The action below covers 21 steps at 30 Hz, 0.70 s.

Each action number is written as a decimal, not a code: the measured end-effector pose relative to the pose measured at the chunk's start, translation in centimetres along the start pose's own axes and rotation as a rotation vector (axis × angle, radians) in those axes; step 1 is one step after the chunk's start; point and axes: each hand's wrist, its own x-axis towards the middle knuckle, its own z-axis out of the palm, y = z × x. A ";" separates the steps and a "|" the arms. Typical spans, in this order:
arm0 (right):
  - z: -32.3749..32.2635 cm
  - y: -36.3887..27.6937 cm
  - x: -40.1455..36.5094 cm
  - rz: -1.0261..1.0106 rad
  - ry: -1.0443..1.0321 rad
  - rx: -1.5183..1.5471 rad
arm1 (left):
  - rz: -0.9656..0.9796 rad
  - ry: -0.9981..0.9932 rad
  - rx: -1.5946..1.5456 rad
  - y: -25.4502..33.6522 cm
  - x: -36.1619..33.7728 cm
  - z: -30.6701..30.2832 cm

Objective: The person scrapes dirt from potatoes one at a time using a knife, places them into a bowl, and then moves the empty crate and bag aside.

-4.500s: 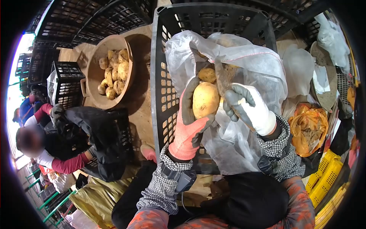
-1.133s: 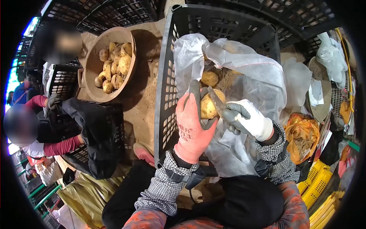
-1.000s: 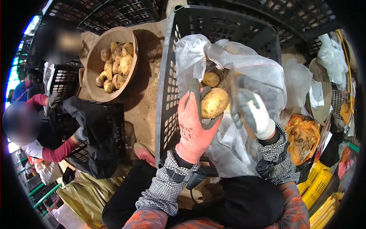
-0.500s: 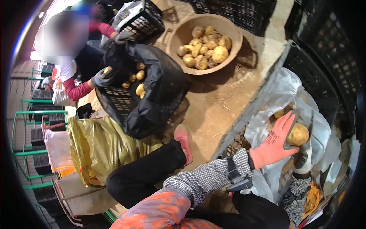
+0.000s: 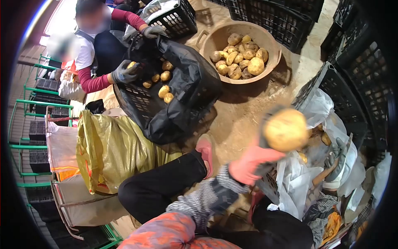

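My left hand [image 5: 256,159], in a pink glove with a grey palm, is raised over the ground and holds a large yellow potato [image 5: 286,130]. Motion blurs both of them. At the right, my right hand [image 5: 335,161] wears a grey and white glove, palm turned up, over a crate lined with translucent white plastic [image 5: 290,178]. Across its palm lies a slim brown handle [image 5: 324,175]; the far end of this tool is hard to make out. A few potatoes [image 5: 326,139] show inside the white lining.
A brown basin [image 5: 203,54] of potatoes stands ahead. Left of it, a co-worker's gloved hand [image 5: 124,72] holds a potato over a black-lined crate [image 5: 182,118]. A yellow sack [image 5: 112,151] sits at the left, beside my leg. Black crates [image 5: 269,20] line the back and right.
My left hand has lifted the potato away from my right hand, up and left out of the white-lined crate. My right hand stays over the crate, its palm now uncovered. The view has shifted slightly.
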 end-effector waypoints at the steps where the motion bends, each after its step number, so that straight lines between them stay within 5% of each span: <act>1: -0.2 0.0 -0.2 -0.001 0.004 -0.007 | -0.041 0.072 0.088 2.3 -0.7 -0.8; 2: -0.3 0.3 -0.2 0.018 0.008 -0.041 | 0.297 -0.011 0.132 3.1 -0.5 -1.4; 4: 0.0 0.7 0.0 0.057 0.006 -0.098 | 0.568 -0.012 0.187 4.3 -0.1 -3.6; 13: -1.6 1.0 0.7 0.040 -0.143 -0.001 | 0.722 -0.048 0.340 6.4 -1.2 -7.0; 21: -2.0 1.5 1.0 0.039 -0.190 -0.039 | 0.570 -0.018 0.025 7.8 -2.5 -6.8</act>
